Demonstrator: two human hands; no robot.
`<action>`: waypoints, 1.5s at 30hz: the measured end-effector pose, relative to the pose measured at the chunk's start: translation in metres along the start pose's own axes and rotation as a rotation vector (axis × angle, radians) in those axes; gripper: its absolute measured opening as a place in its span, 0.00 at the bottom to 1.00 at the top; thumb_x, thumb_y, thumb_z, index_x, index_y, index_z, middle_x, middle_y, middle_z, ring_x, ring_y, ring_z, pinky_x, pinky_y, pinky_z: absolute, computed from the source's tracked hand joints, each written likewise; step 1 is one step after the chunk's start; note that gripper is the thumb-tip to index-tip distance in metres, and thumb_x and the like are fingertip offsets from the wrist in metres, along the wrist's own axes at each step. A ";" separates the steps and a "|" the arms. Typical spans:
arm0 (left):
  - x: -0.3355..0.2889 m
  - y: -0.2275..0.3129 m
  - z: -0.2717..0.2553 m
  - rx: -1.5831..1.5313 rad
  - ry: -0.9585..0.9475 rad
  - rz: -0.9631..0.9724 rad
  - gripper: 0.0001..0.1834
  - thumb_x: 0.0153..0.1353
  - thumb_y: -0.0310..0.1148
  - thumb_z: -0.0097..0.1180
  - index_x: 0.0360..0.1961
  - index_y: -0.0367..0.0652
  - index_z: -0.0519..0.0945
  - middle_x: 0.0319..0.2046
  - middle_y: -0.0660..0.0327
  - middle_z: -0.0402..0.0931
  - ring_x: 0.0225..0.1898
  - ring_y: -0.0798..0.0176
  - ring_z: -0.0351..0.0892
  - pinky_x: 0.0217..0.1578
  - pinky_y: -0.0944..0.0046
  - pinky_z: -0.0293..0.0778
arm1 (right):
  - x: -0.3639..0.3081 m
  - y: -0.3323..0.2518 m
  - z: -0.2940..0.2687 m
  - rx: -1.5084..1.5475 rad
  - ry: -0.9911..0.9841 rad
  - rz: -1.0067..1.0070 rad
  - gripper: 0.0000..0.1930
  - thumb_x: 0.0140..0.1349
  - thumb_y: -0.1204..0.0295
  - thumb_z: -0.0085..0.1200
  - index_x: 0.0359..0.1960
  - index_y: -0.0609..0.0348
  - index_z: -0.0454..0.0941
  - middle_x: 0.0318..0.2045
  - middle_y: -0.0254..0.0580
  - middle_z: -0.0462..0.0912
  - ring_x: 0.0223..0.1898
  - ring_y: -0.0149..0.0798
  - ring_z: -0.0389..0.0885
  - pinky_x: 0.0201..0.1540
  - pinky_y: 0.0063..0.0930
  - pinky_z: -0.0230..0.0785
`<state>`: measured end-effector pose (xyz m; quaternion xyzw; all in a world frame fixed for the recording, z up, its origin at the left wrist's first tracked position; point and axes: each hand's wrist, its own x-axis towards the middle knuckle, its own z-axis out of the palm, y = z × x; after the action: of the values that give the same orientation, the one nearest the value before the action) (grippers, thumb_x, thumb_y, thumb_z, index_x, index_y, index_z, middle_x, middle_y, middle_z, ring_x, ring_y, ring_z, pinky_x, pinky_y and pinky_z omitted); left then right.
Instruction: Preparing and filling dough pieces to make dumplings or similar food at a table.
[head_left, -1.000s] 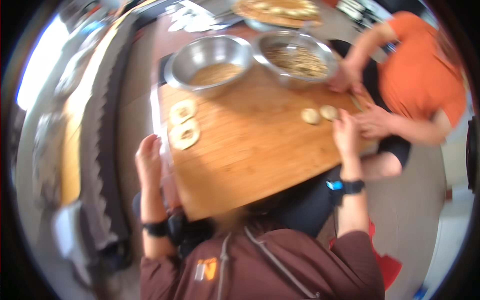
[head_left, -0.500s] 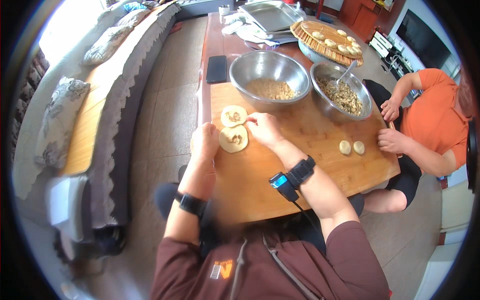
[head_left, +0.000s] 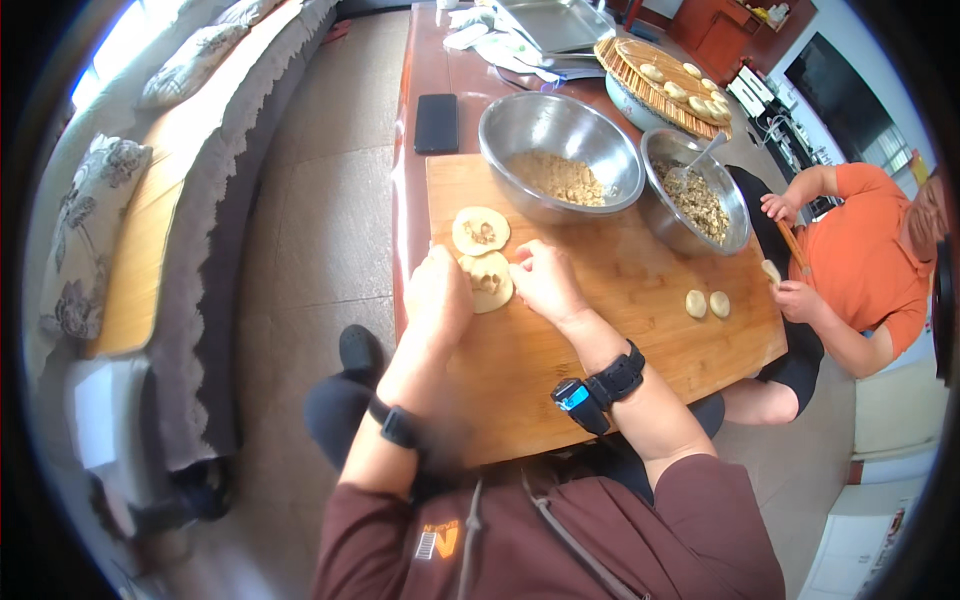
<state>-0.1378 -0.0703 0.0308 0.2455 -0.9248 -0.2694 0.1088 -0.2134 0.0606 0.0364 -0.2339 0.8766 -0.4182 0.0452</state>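
Two round dough wrappers with brown filling lie on the wooden board. My left hand and my right hand rest on either side of the nearer wrapper, fingers touching its edges. The farther wrapper lies flat just beyond it, untouched. Both of my wrists wear dark bands.
Two steel bowls of filling stand at the board's far edge. Two small dough balls lie to the right. A person in orange sits opposite holding dough. A black phone, a woven tray of dumplings, and a sofa on the left.
The camera has tilted and come closer. My hands stay at the nearer wrapper, now both closing in on its edges. The other person's hands moved away from the bowl.
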 end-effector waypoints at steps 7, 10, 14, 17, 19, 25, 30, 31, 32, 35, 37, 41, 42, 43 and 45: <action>0.011 -0.005 -0.005 -0.047 -0.162 0.020 0.15 0.53 0.40 0.56 0.26 0.36 0.77 0.29 0.47 0.78 0.33 0.46 0.78 0.36 0.54 0.74 | 0.010 -0.002 -0.008 -0.027 -0.274 0.287 0.10 0.50 0.71 0.56 0.27 0.67 0.79 0.17 0.44 0.79 0.18 0.32 0.78 0.19 0.27 0.70; 0.002 -0.006 0.004 -0.035 0.076 0.179 0.13 0.56 0.38 0.52 0.27 0.36 0.75 0.30 0.47 0.78 0.33 0.44 0.78 0.36 0.52 0.73 | 0.004 -0.001 0.000 -0.306 -0.172 0.053 0.08 0.49 0.70 0.55 0.20 0.64 0.79 0.17 0.49 0.79 0.21 0.43 0.80 0.26 0.36 0.72; -0.003 0.004 0.009 -0.032 0.056 0.141 0.10 0.59 0.34 0.48 0.32 0.36 0.71 0.30 0.44 0.77 0.34 0.42 0.77 0.36 0.49 0.72 | -0.010 -0.009 0.011 -0.284 0.012 -0.061 0.09 0.49 0.68 0.55 0.20 0.62 0.80 0.21 0.56 0.79 0.28 0.57 0.79 0.35 0.44 0.71; -0.002 0.016 0.004 -0.017 -0.017 0.083 0.11 0.58 0.33 0.48 0.33 0.34 0.72 0.30 0.45 0.77 0.34 0.45 0.78 0.36 0.52 0.73 | -0.012 -0.002 0.010 -0.165 0.126 -0.048 0.12 0.50 0.65 0.56 0.21 0.63 0.80 0.21 0.56 0.79 0.27 0.55 0.79 0.34 0.43 0.71; 0.000 0.012 0.003 -0.023 -0.025 0.087 0.11 0.58 0.34 0.48 0.32 0.34 0.73 0.29 0.45 0.78 0.34 0.45 0.78 0.37 0.52 0.73 | -0.004 -0.008 -0.001 -0.254 -0.196 0.109 0.12 0.50 0.69 0.54 0.27 0.69 0.80 0.29 0.64 0.79 0.36 0.59 0.79 0.40 0.44 0.71; 0.019 -0.005 0.001 -0.402 -0.270 -0.128 0.13 0.59 0.33 0.50 0.26 0.31 0.76 0.24 0.47 0.79 0.21 0.54 0.80 0.25 0.61 0.77 | 0.000 -0.019 0.001 -0.211 -0.128 0.116 0.12 0.49 0.66 0.55 0.28 0.63 0.81 0.28 0.60 0.79 0.33 0.56 0.80 0.37 0.43 0.72; 0.012 -0.007 -0.016 -0.804 -0.383 -0.264 0.12 0.62 0.31 0.47 0.34 0.30 0.75 0.23 0.54 0.78 0.18 0.65 0.78 0.15 0.70 0.74 | 0.001 -0.018 0.005 0.017 -0.010 0.052 0.10 0.46 0.67 0.56 0.25 0.63 0.81 0.24 0.59 0.79 0.29 0.54 0.80 0.33 0.40 0.72; 0.010 -0.007 -0.017 -0.846 -0.396 -0.264 0.12 0.62 0.32 0.47 0.34 0.30 0.75 0.24 0.54 0.78 0.19 0.65 0.78 0.15 0.71 0.74 | 0.002 -0.012 0.005 0.175 -0.025 0.120 0.10 0.45 0.67 0.57 0.24 0.63 0.80 0.23 0.58 0.78 0.28 0.54 0.80 0.32 0.40 0.71; 0.007 -0.006 -0.019 -0.873 -0.433 -0.236 0.13 0.63 0.32 0.47 0.34 0.30 0.74 0.25 0.55 0.77 0.19 0.66 0.78 0.16 0.71 0.74 | 0.001 -0.010 0.003 0.229 -0.002 0.087 0.11 0.44 0.67 0.60 0.21 0.64 0.79 0.20 0.56 0.79 0.24 0.49 0.80 0.28 0.37 0.70; -0.016 0.004 -0.022 -0.841 -0.547 -0.193 0.12 0.63 0.32 0.46 0.34 0.30 0.74 0.25 0.56 0.77 0.20 0.66 0.78 0.17 0.72 0.74 | -0.018 0.008 -0.024 0.250 -0.072 0.091 0.12 0.44 0.67 0.61 0.19 0.65 0.77 0.17 0.51 0.78 0.21 0.41 0.78 0.26 0.33 0.69; -0.045 0.011 -0.023 -0.857 -0.640 -0.232 0.12 0.63 0.31 0.45 0.35 0.30 0.73 0.26 0.57 0.77 0.21 0.67 0.79 0.18 0.72 0.74 | -0.043 0.000 -0.047 0.213 -0.109 0.051 0.11 0.47 0.68 0.60 0.20 0.65 0.75 0.17 0.48 0.77 0.21 0.35 0.76 0.25 0.30 0.67; -0.088 0.018 -0.019 -0.701 -0.831 -0.173 0.10 0.63 0.31 0.46 0.36 0.32 0.74 0.26 0.58 0.78 0.21 0.69 0.78 0.19 0.72 0.71 | -0.090 0.028 -0.060 0.171 -0.067 0.128 0.10 0.51 0.70 0.60 0.23 0.64 0.74 0.20 0.47 0.78 0.23 0.36 0.77 0.28 0.29 0.69; -0.092 0.014 -0.019 -0.652 -0.722 -0.104 0.10 0.63 0.30 0.47 0.35 0.33 0.74 0.25 0.58 0.78 0.20 0.70 0.77 0.18 0.72 0.70 | -0.095 0.034 -0.065 0.147 -0.097 0.169 0.08 0.53 0.72 0.58 0.28 0.64 0.76 0.26 0.49 0.79 0.27 0.40 0.78 0.30 0.29 0.70; -0.094 0.012 -0.019 -0.601 -0.609 -0.035 0.09 0.63 0.30 0.47 0.34 0.33 0.74 0.24 0.59 0.78 0.19 0.71 0.76 0.17 0.72 0.69 | -0.101 0.037 -0.069 0.140 -0.099 0.177 0.08 0.53 0.72 0.58 0.28 0.64 0.76 0.26 0.49 0.79 0.27 0.40 0.78 0.30 0.29 0.70; -0.094 0.008 -0.017 -0.535 -0.488 0.041 0.05 0.57 0.25 0.52 0.33 0.35 0.76 0.30 0.56 0.78 0.26 0.64 0.78 0.25 0.68 0.73 | -0.110 0.040 -0.073 -0.012 0.144 -0.151 0.09 0.54 0.72 0.56 0.36 0.62 0.78 0.37 0.51 0.78 0.33 0.43 0.79 0.35 0.28 0.71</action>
<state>-0.0551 -0.0242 0.0431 0.1179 -0.8250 -0.5504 -0.0493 -0.1504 0.1829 0.0407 -0.2691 0.8598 -0.4309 -0.0509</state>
